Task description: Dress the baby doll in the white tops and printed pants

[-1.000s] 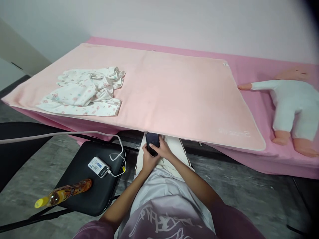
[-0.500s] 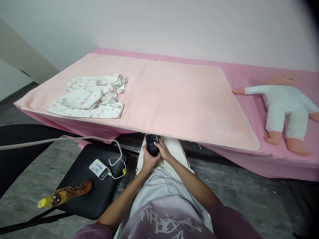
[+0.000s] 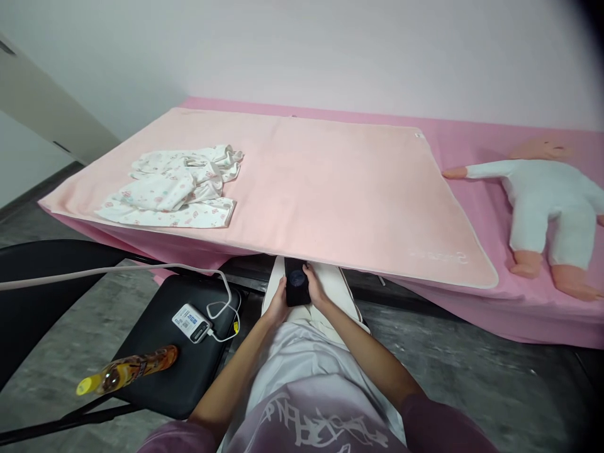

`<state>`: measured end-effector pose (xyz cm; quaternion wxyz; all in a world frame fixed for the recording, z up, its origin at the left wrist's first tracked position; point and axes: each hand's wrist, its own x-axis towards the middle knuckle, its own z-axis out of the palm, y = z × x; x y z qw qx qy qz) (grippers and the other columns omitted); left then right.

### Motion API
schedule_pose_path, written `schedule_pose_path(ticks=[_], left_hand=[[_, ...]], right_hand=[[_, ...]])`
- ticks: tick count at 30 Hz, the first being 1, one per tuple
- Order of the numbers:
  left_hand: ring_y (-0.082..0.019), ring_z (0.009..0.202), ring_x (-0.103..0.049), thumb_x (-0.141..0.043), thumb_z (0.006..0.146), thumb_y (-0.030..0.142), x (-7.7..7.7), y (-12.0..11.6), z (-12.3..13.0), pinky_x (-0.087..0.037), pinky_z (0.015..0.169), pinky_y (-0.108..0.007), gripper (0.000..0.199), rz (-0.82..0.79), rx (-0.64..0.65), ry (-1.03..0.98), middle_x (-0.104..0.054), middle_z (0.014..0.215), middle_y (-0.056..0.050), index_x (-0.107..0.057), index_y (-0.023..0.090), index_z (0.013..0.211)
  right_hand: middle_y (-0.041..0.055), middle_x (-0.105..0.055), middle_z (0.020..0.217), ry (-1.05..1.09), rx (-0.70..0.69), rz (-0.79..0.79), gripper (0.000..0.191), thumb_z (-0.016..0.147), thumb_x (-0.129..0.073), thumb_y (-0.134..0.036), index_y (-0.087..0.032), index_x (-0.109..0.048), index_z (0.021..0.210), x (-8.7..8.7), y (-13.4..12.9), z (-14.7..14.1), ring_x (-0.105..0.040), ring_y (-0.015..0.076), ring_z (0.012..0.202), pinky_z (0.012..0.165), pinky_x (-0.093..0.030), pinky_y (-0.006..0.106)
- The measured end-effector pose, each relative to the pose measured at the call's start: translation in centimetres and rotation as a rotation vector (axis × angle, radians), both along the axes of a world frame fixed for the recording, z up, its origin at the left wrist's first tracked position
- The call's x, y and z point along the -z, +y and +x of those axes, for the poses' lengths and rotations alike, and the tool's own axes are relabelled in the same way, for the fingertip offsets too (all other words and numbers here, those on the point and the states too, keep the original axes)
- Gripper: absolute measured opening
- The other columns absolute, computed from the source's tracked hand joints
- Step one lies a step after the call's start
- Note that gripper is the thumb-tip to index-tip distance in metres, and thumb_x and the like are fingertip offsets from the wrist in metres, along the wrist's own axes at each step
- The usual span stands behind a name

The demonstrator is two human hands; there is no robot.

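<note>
A black smartphone (image 3: 297, 290) rests over my lap, just below the table's near edge, its screen dark with a faint round mark. My left hand (image 3: 277, 303) grips its left side, and my right hand (image 3: 315, 287) closes on its right edge. Beyond the phone, a light pink mat (image 3: 330, 189) lies over the tabletop. On its left part sits a crumpled set of white patterned baby clothes (image 3: 179, 185). To the right, a baby doll (image 3: 550, 207) in a white body suit lies on its back, one hand touching the mat's edge.
At my left stands a black folding chair (image 3: 155, 327). It bears a white power bank (image 3: 192, 323) with a cable plugged in and a drink bottle (image 3: 134, 369) with a yellow cap. A pink cloth (image 3: 476, 314) hangs over the table's front. Behind is a pale wall (image 3: 330, 56).
My right thumb has left the phone's screen, and both hands now hold the phone by its sides. The phone sits straighter. The view has shifted slightly.
</note>
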<state>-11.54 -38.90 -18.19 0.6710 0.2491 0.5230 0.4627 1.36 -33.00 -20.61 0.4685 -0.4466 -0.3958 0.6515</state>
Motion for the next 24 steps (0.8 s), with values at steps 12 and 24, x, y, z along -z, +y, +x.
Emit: schedule_pose_path(ticks=[12, 24], left_hand=[[-0.036, 0.150, -0.055, -0.080, 0.095, 0.029, -0.8, -1.8, -0.5, -0.054, 0.118, -0.069, 0.077, 0.069, 0.026, -0.383, -0.048, 0.170, -0.007, -0.045, 0.043, 0.162], [-0.035, 0.137, -0.064, -0.079, 0.089, 0.021, -0.5, -2.8, -0.9, -0.057, 0.113, -0.069, 0.085, 0.116, 0.016, -0.367, -0.054, 0.164, -0.009, -0.044, 0.041, 0.164]], right_hand=[[0.0051, -0.075, 0.134, 0.128, 0.048, -0.061, 0.046, 0.097, -0.070, -0.059, -0.026, -0.069, 0.129, -0.2, -0.2, 0.0, -0.067, 0.0276, 0.128, 0.120, -0.046, 0.041], [0.0059, -0.076, 0.116, 0.045, -0.032, 0.066, 0.041, 0.094, -0.074, -0.061, -0.025, -0.071, 0.114, -0.5, -0.3, 0.8, -0.070, 0.0277, 0.109, 0.102, -0.055, 0.041]])
